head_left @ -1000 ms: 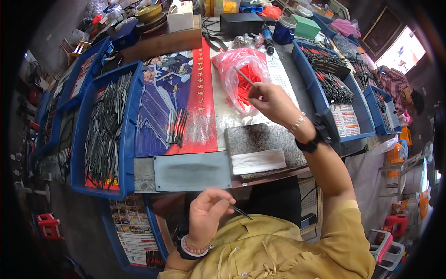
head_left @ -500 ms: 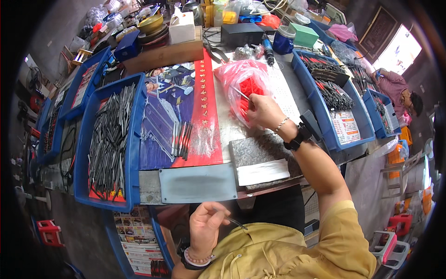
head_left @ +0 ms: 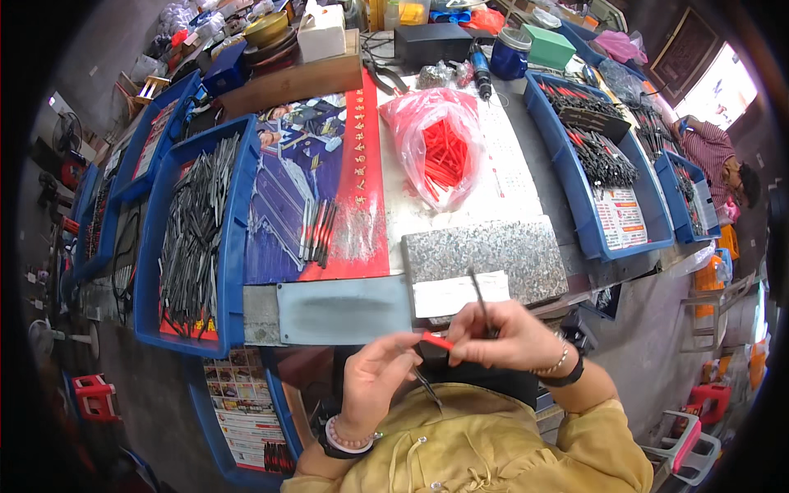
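the short red tube sits between the fingertips of the left hand and right hand, near the table edge. the right hand pinches its right end and grips a slim grey rod pointing up; the left grips a dark rod slanting down.
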The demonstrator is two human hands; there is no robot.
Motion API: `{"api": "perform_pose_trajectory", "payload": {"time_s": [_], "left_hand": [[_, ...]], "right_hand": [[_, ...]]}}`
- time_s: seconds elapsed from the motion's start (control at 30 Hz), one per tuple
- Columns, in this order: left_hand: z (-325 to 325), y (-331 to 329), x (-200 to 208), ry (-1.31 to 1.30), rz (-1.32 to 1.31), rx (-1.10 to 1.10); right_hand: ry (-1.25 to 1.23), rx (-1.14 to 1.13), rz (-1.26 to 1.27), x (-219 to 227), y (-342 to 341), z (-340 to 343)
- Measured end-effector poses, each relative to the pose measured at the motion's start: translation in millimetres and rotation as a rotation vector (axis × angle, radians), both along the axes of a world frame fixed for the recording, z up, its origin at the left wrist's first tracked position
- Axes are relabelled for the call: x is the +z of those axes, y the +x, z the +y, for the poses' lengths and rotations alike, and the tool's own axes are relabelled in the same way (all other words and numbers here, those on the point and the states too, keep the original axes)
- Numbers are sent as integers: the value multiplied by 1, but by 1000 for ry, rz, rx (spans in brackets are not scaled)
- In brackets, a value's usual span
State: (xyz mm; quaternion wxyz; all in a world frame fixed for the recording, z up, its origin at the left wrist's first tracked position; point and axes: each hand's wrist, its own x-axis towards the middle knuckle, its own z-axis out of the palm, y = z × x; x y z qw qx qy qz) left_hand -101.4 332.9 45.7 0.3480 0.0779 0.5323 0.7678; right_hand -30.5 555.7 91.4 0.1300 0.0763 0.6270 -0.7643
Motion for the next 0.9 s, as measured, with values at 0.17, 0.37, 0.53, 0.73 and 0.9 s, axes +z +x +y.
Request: {"api": "perform_pose_trajectory", "payload": {"time_s": [0.17, 0.37, 0.53, 0.73, 0.9], "left_hand": [[11, 5, 5, 26, 21, -134], [7, 3, 4, 123, 15, -230], [4, 7, 7, 62, 106, -208], [5, 9, 13, 60, 176, -203], [0, 10, 12, 7, 167, -47]], "right_hand": [[-193, 40, -30, -25, 24, -15], [-481, -59, -149, -36, 31, -17], [-550, 4, -128, -45, 34, -23], [-506, 27, -151, -44, 34, -29], [-375, -282, 80, -10, 28, -11]]}}
